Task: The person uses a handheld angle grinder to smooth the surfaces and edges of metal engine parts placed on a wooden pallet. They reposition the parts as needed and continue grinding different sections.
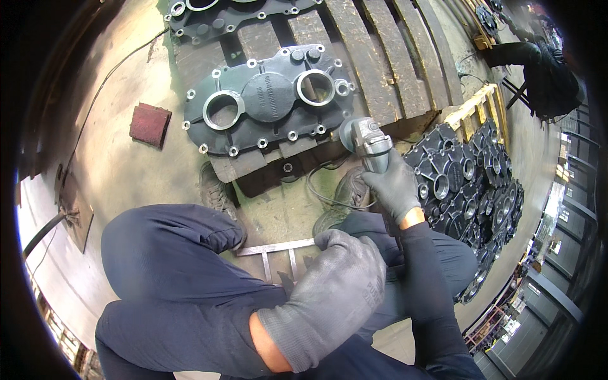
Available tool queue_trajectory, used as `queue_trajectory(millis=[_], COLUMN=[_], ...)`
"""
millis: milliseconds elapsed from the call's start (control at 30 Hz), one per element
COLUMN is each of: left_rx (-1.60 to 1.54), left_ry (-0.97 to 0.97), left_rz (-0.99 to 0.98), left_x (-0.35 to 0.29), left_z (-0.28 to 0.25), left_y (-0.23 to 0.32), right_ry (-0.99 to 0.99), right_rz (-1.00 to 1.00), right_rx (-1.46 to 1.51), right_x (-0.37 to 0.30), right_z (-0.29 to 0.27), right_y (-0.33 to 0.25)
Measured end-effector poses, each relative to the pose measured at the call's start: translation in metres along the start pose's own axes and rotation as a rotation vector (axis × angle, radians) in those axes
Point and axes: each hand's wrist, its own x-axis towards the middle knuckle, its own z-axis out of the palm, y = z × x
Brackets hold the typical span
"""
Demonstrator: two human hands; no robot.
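My right hand point(394, 187), in a grey glove, is wrapped round the body of an angle grinder point(372, 140). The grinder's disc sits beside the lower right rim of a dark metal cover casting point(269, 98); whether they touch I cannot tell. This casting has two large round bores and lies at the edge of a wooden pallet. My left hand point(335, 278), gloved alike, is curled closed above my legs, near a metal frame with rungs point(275, 248). Its fingertips are turned away, and what they hold, if anything, is hidden.
A second casting point(244, 19) lies farther back on the pallet point(380, 57). Several similar castings point(465, 183) are stacked at my right, by a yellow crate point(478, 111). Dark red pads point(150, 125) lie on the left floor. A cable point(323, 197) loops near my shoes.
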Motion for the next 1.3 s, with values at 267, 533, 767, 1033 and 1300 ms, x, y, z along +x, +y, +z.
queue_trajectory(millis=[267,533,767,1033,1300], left_rx=[-0.032,0.021,0.029,0.058,0.001], left_ry=[-0.035,0.140,0.055,0.055,0.014], left_rz=[-0.008,-0.003,-0.015,-0.039,0.000], left_x=[0.006,0.006,0.008,0.012,0.014], left_z=[0.000,0.019,0.011,0.008,0.010], left_y=[0.002,-0.002,0.002,0.001,0.010], right_ry=[-0.014,-0.020,-0.039,-0.058,-0.035], right_rz=[-0.044,-0.043,-0.029,-0.040,-0.037], right_rx=[-0.028,-0.069,-0.041,-0.077,-0.093], right_x=[0.016,0.033,0.027,0.028,0.022], right_z=[-0.002,-0.006,-0.006,-0.010,-0.011], right_y=[0.001,-0.007,0.004,0.001,0.000])
